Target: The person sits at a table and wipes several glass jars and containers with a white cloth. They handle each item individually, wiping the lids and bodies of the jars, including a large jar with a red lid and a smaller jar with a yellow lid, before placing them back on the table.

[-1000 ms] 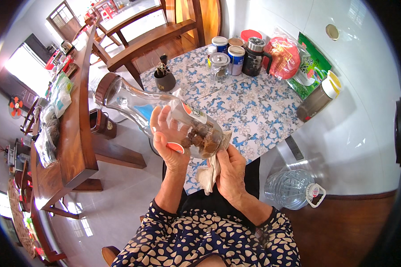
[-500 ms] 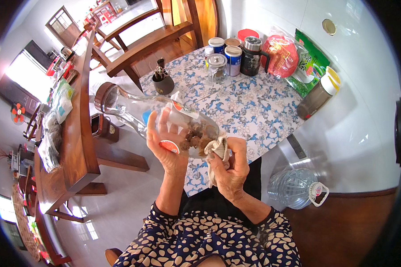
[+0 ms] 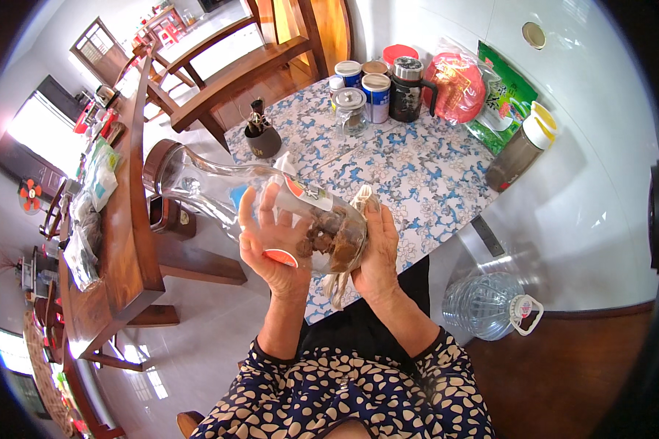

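Observation:
A clear glass bottle with a brown cap lies tilted across my hands, its neck pointing left. Brown lumps rest inside near its base, and labels are stuck on its side. My left hand supports the body from below, fingers curved up along the glass. Around the base end, my right hand presses a beige cloth against the bottle. Part of the cloth hangs below the base, and some shows above the right fingers. The right palm's contact is hidden.
Below the bottle is a table with a blue floral cover. A dark pot, glass jar, cans, black mug, red package, green bag and yellow-lidded bottle stand there. A large water jug lies on the floor.
My right hand has gone from pinching the bunched cloth beside the base to wrapping round the base with it. The bottle has shifted slightly left, still in my left hand.

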Demonstrator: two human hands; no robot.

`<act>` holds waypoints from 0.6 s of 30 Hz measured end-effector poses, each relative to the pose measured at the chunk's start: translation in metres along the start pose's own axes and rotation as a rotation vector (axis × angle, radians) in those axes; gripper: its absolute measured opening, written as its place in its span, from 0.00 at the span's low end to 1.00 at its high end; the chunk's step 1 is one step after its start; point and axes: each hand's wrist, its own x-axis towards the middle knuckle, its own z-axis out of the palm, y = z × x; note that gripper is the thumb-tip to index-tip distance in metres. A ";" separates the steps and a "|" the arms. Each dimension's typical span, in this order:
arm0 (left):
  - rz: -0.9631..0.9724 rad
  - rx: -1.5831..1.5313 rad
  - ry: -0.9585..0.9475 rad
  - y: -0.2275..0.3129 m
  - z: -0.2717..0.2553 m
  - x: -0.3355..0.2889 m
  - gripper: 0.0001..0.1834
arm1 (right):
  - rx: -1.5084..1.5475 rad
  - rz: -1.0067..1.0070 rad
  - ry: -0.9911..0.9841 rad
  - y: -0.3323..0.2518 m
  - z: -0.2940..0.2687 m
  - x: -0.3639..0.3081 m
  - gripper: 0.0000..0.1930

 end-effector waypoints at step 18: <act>0.101 0.013 0.165 -0.016 -0.021 0.017 0.33 | -0.280 0.302 -0.137 -0.001 -0.009 -0.051 0.12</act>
